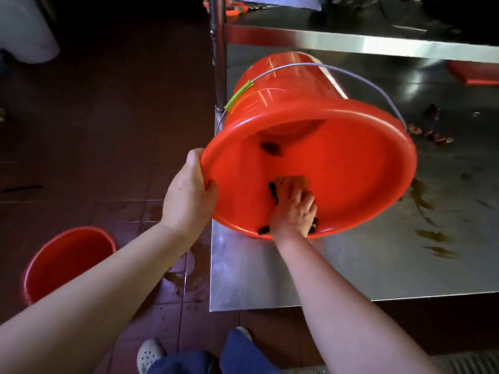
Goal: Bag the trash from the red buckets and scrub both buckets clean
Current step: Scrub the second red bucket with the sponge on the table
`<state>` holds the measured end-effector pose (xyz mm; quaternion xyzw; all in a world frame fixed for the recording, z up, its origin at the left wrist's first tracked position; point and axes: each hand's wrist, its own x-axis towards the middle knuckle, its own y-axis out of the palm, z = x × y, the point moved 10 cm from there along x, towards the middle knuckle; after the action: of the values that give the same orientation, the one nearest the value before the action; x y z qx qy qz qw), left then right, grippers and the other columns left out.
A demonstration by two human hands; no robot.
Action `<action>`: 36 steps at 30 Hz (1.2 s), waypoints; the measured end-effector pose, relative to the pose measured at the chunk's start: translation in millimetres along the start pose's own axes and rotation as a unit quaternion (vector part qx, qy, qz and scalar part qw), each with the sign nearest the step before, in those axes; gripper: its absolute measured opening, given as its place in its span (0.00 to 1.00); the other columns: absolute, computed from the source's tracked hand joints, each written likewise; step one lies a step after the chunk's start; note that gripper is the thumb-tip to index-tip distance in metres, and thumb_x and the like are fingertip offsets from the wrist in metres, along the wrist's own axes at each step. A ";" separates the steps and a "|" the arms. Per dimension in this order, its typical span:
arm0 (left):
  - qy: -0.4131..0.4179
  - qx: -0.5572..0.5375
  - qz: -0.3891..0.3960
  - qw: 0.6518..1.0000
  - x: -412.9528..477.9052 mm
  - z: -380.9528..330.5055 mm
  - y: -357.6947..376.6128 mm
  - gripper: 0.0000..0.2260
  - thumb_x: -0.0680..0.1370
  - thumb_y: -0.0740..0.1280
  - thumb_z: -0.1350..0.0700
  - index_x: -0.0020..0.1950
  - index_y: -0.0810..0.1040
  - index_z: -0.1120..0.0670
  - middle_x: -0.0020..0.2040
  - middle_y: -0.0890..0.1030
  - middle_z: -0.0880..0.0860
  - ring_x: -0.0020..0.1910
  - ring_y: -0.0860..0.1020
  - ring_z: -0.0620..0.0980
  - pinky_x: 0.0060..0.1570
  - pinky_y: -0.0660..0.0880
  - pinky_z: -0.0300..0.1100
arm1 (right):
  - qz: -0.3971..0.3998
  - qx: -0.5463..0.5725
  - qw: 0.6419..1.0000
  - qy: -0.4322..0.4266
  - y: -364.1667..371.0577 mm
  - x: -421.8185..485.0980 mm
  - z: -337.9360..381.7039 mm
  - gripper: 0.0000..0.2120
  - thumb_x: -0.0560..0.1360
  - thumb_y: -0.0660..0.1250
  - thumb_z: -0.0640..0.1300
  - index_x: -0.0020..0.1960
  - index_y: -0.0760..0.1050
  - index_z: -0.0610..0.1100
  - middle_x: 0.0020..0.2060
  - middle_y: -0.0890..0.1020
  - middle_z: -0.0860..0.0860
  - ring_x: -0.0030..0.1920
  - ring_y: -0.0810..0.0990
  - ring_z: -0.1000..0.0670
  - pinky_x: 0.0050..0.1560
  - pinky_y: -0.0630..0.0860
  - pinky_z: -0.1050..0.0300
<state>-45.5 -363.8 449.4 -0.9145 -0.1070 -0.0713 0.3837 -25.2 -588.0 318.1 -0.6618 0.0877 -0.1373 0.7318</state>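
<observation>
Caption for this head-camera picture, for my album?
Left hand steadies a tipped red bucket on a steel table; right hand presses a sponge inside.

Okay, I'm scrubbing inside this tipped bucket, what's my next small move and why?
Probably slide the sponge your right hand holds deeper, toward the dark smear near the base of the red bucket; it looks unscrubbed, and your left hand steadies the rim.

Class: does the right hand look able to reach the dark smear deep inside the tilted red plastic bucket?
Probably yes: the right hand, gripping a yellow sponge, is inside the tilted red plastic bucket, and bare wall leads to the dark smear.
</observation>
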 end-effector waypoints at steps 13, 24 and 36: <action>0.025 0.021 -0.017 0.999 4.9 -5.0 0.3 0.18 0.71 0.63 0.65 0.59 0.67 0.53 0.34 0.74 0.52 0.34 0.75 0.56 0.31 0.70 0.47 | 0.018 -0.034 0.978 -0.204 17.8 51.1 11.2 0.27 0.78 0.55 0.47 0.75 0.56 0.58 0.76 0.54 0.56 0.76 0.50 0.44 0.70 0.56 0.46; 0.051 0.049 -0.024 0.997 10.2 -14.0 5.3 0.16 0.74 0.64 0.63 0.61 0.68 0.57 0.33 0.70 0.48 0.28 0.68 0.50 0.26 0.61 0.41 | 0.122 0.166 0.963 -0.172 35.0 57.8 72.7 0.30 0.78 0.57 0.48 0.76 0.48 0.62 0.77 0.49 0.56 0.75 0.54 0.45 0.69 0.58 0.49; 0.060 0.034 -0.033 0.997 11.0 -11.1 7.8 0.15 0.73 0.63 0.65 0.59 0.70 0.57 0.31 0.73 0.52 0.28 0.73 0.56 0.27 0.68 0.45 | 0.109 0.030 0.993 -0.034 43.5 127.3 37.1 0.31 0.80 0.53 0.45 0.77 0.43 0.55 0.77 0.43 0.48 0.76 0.42 0.40 0.74 0.47 0.44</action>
<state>-33.4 -375.6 454.1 -0.8907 -0.1160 -0.1352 0.4182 110.5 -589.5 285.7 -0.6305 0.1304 -0.0364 0.7643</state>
